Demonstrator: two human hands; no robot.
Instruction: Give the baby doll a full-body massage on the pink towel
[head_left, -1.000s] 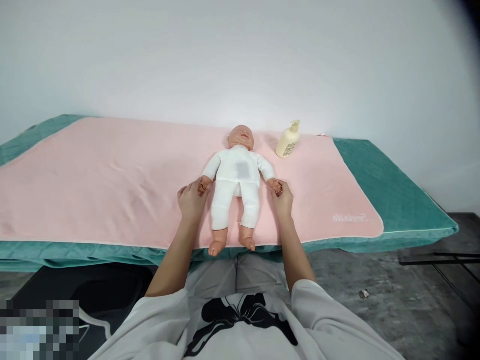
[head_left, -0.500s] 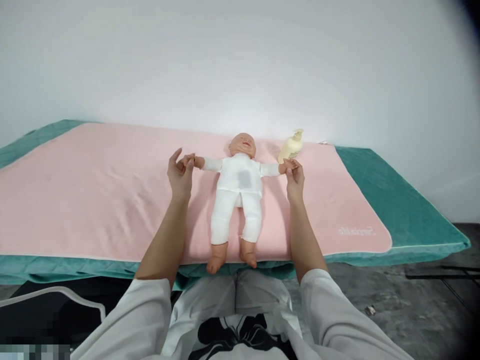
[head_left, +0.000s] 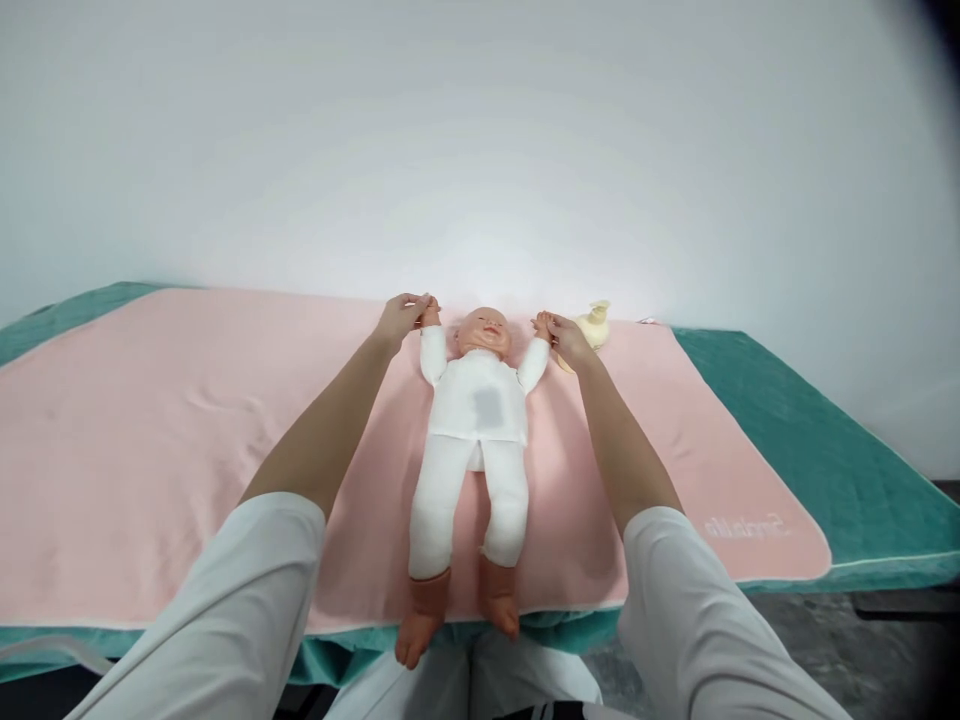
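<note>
A baby doll (head_left: 480, 400) with a white cloth body lies on its back on a pink blanket (head_left: 285, 400), its head toward the wall and its feet over the near edge. My left hand (head_left: 405, 314) is closed on the doll's hand at the left of its head. On the other side, my right hand (head_left: 567, 338) pinches the doll's other hand. Both doll arms point up beside the head. Just behind my right hand stands a pale yellow pump bottle (head_left: 595, 325), partly hidden by that hand.
The blanket covers much of a table with a green quilted cover (head_left: 810, 440). A white wall (head_left: 480, 150) rises directly behind it. Grey floor (head_left: 795, 640) and a dark bar show below at the right.
Both my hands have moved away from me and inward, swinging the doll's arms from stretched out sideways to raised beside its head. My view has shifted closer over the doll.
</note>
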